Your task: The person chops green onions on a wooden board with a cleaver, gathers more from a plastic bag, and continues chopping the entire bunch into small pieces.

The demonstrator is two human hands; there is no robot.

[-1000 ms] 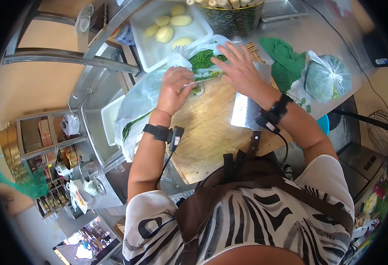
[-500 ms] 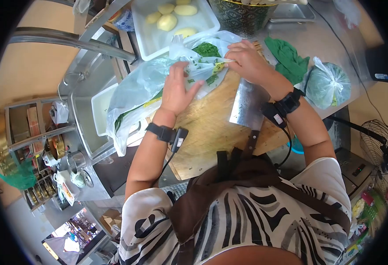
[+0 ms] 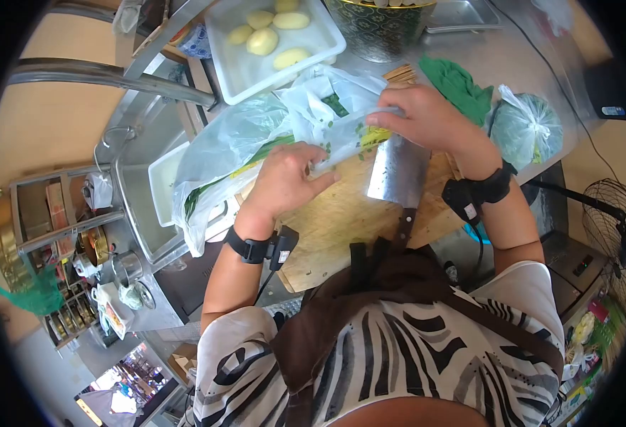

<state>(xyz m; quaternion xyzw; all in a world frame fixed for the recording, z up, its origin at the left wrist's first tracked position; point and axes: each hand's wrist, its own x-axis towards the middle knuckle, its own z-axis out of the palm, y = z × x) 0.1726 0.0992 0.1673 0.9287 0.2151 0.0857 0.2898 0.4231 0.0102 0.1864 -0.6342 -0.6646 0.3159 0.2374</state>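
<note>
A translucent plastic bag (image 3: 242, 127) lies across the far left part of the wooden cutting board (image 3: 327, 220). Long green leaves (image 3: 274, 149) show through it, and chopped greens (image 3: 335, 104) sit near its mouth. My right hand (image 3: 427, 117) pinches the bag's edge between thumb and fingers. Bits of green cling to the stretched plastic. My left hand (image 3: 288, 178) rests against the bag's near side, its thumb apart from the curved fingers. A cleaver (image 3: 398, 174) lies flat on the board below my right hand, handle toward my body.
Behind the bag stands a white tray (image 3: 227, 78) with several peeled potatoes (image 3: 263, 41). A green cloth (image 3: 459, 89) and a tied bag of greens (image 3: 530, 132) are at the right. A patterned pot (image 3: 377, 32) stands at the back; a metal sink (image 3: 124, 185) is left.
My right hand has drawn the bag's edge nearer, covering more of the chopped greens. My left hand has moved lower, and its fingers have curled more.
</note>
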